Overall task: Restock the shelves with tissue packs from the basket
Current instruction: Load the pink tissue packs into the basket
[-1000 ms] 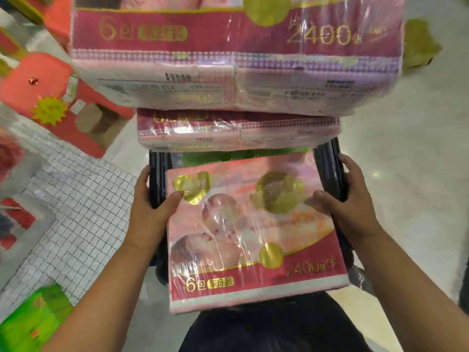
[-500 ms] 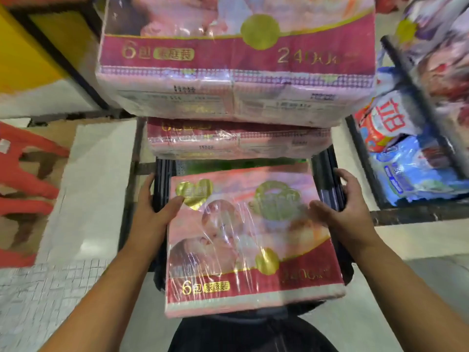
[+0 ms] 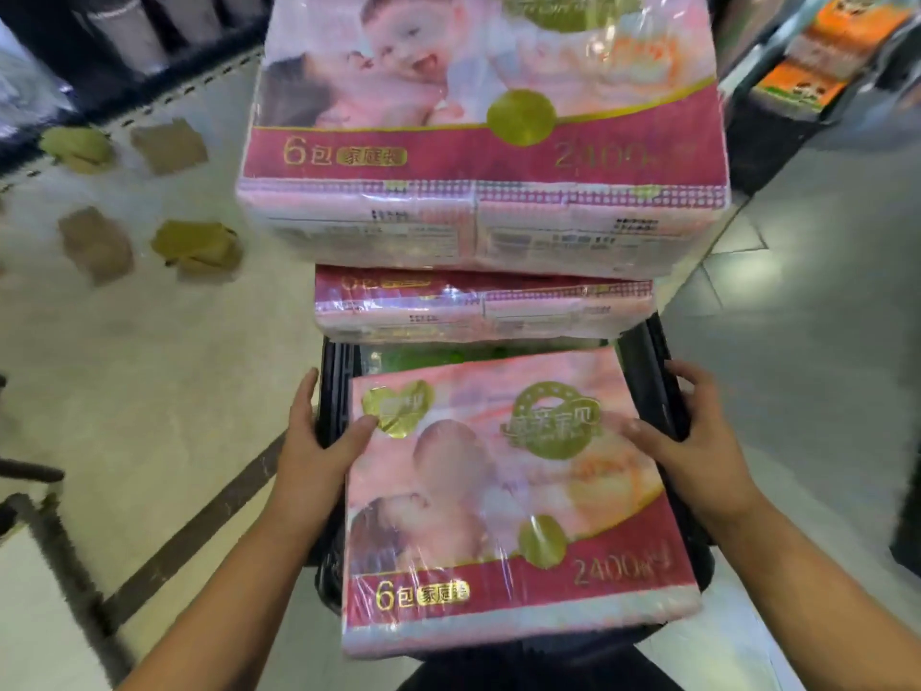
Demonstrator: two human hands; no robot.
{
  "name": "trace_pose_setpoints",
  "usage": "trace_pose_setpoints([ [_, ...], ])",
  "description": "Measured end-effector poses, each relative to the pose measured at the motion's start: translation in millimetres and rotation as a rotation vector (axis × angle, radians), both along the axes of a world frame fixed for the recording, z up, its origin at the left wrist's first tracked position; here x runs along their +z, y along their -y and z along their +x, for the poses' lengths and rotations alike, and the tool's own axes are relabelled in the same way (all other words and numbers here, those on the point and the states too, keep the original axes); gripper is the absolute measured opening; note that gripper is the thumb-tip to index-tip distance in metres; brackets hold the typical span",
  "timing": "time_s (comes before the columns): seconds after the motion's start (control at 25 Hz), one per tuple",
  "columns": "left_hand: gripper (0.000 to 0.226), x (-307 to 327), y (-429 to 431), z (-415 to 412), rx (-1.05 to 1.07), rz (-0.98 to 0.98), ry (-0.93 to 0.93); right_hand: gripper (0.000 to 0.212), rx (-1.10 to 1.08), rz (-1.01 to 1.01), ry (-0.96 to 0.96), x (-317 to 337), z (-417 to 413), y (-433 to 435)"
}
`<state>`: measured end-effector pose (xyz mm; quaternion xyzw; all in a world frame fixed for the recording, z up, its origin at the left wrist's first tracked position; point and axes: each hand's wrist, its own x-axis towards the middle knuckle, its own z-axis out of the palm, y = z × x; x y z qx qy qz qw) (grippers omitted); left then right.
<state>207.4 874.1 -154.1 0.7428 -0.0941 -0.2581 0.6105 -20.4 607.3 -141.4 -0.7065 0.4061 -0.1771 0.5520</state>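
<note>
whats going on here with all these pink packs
A person holds a black basket loaded with pink tissue packs, one hand on each side. The left hand and right hand grip its rims, with the thumbs resting on the nearest pack. Two more are stacked at the far end, the top pack over a lower pack. Orange packs sit on a shelf at the right edge. No tissue pack is being shelved yet.
</note>
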Motion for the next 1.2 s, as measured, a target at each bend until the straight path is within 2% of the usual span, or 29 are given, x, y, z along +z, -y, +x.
trace_pose_setpoints([
  [0.12,0.091,9.8,62.8,4.8,-0.178,-0.002,0.029,0.106,-0.168,-0.014,0.008,-3.3,-42.9,19.3],
  [0.24,0.076,15.2,134.0,-5.6,-0.312,-0.017,0.011,0.103,-0.315,-0.006,0.022,-5.3,-81.8,48.2],
  [0.44,0.076,14.6,268.2,-44.0,-0.484,-0.042,0.039,0.096,-0.496,-0.02,0.029,-2.1,-143.3,125.2],
  [0.56,0.081,12.1,352.3,-71.3,-0.547,-0.037,0.035,0.105,-0.554,-0.03,0.007,1.6,-178.0,190.7],
  [0.68,0.091,5.7,438.7,-92.0,-0.589,-0.046,0.021,0.094,-0.619,-0.021,0.026,1.1,-210.4,261.7],
  [0.84,0.081,2.6,569.8,-114.4,-0.669,-0.043,0.046,0.093,-0.713,-0.021,-0.007,-2.3,-238.1,361.3],
  [1.0,0.097,-10.7,706.6,-113.4,-0.756,-0.006,0.035,0.097,-0.774,0.006,-0.015,-14.1,-249.6,471.9],
  [1.2,0.092,-20.6,900.6,-101.9,-0.853,0.025,0.042,0.076,-0.928,-0.03,0.01,-11.0,-233.2,622.3],
])
